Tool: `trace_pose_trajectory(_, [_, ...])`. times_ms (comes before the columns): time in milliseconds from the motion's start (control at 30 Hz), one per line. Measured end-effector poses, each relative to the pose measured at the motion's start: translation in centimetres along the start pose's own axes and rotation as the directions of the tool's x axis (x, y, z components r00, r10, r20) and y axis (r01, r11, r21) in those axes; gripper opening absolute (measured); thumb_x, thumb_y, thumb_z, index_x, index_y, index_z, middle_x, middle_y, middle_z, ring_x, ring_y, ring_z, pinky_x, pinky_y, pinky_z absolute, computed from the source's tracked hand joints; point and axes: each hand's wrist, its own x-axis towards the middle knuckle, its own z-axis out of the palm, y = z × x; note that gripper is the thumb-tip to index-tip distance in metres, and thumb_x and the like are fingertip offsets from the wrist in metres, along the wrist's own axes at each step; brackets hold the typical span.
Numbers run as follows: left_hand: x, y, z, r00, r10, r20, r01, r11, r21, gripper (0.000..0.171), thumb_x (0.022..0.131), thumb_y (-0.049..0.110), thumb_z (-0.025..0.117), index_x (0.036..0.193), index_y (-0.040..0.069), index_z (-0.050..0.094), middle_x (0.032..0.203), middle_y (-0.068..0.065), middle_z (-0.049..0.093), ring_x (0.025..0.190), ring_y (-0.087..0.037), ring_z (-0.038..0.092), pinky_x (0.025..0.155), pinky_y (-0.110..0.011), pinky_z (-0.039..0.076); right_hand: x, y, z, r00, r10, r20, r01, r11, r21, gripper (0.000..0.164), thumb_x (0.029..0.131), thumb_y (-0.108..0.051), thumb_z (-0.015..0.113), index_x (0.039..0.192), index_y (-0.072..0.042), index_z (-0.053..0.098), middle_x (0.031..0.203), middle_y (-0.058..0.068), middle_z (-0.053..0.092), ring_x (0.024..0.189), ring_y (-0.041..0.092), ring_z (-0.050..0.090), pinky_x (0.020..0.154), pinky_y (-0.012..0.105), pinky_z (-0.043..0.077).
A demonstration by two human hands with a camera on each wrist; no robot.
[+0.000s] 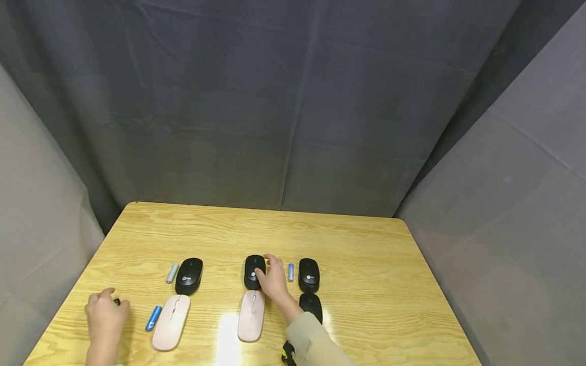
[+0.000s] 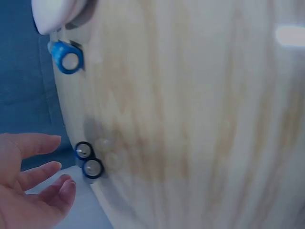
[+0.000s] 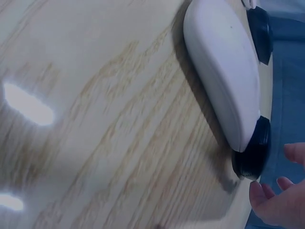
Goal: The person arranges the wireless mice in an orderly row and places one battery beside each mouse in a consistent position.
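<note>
My left hand (image 1: 107,316) hovers at the table's left side, fingers relaxed and spread. Close in front of its fingertips are two dark-wrapped batteries (image 2: 93,168), side by side with their ends showing in the left wrist view; in the head view they are mostly hidden by the hand. My right hand (image 1: 276,282) is at the right side of the middle black mouse (image 1: 253,269), its thumb overlapping the mouse's edge and its fingers apart. A pale pink mouse (image 1: 251,316) lies right below that black mouse. In the right wrist view, fingertips are just beside the black mouse (image 3: 252,155).
To the left lie a black mouse (image 1: 189,276), a pink mouse (image 1: 171,323), a grey battery (image 1: 172,273) and a blue battery (image 1: 153,318). Right of my right hand are another blue battery (image 1: 291,272) and two black mice, one (image 1: 309,275) above the other (image 1: 311,305), partly behind my sleeve.
</note>
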Motion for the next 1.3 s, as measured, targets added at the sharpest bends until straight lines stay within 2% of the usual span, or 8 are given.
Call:
trace_pose_trajectory(367, [0.4,-1.1,0.8,1.0,-0.017,-0.007,0.018,0.999,0.041,0.046,0.076,0.002,0.052,0.115,-0.021,0.042,0.11,-0.044,0.034,0.103,-0.058,0.032,0.083,-0.061,0.036,0.4,-0.1,1.3,0.998,0.069,0.012,-0.068,0.997,-0.047,0.044,0.083,-0.012,0.065,0.123,-0.002,0.051,0.112,0.02,0.049,0.101,0.034,0.055,0.085,0.045,0.047])
trace_pose_trajectory(767, [0.2,-1.3,0.7,1.0,-0.009,0.028,0.006,0.995,0.102,0.045,0.076,0.005,0.054,0.11,-0.024,0.045,0.1,-0.043,0.041,0.096,-0.057,0.04,0.08,-0.059,0.039,0.3,0.2,1.5,0.995,0.1,0.027,-0.099,0.994,-0.055,0.045,0.084,-0.014,0.064,0.126,-0.003,0.05,0.116,0.022,0.048,0.103,0.037,0.054,0.085,0.046,0.048])
trace_pose_trajectory(1033, [0.6,-1.5,0.7,1.0,0.025,0.01,-0.026,0.991,0.135,0.041,0.076,0.006,0.056,0.106,-0.022,0.049,0.095,-0.041,0.049,0.09,-0.058,0.046,0.076,-0.058,0.041,0.4,0.1,1.5,0.995,0.096,0.032,-0.094,0.994,-0.053,0.045,0.085,-0.015,0.064,0.126,-0.003,0.049,0.116,0.022,0.047,0.104,0.038,0.054,0.086,0.047,0.047])
trace_pose_trajectory(1300, [0.8,-1.6,0.7,1.0,0.021,0.002,-0.021,0.99,0.138,0.039,0.077,0.008,0.055,0.104,-0.02,0.05,0.093,-0.039,0.051,0.088,-0.055,0.048,0.071,-0.056,0.041,0.4,0.2,1.5,0.994,0.101,0.034,-0.099,0.993,-0.059,0.045,0.085,-0.016,0.063,0.126,-0.004,0.05,0.116,0.021,0.048,0.104,0.036,0.054,0.086,0.046,0.047])
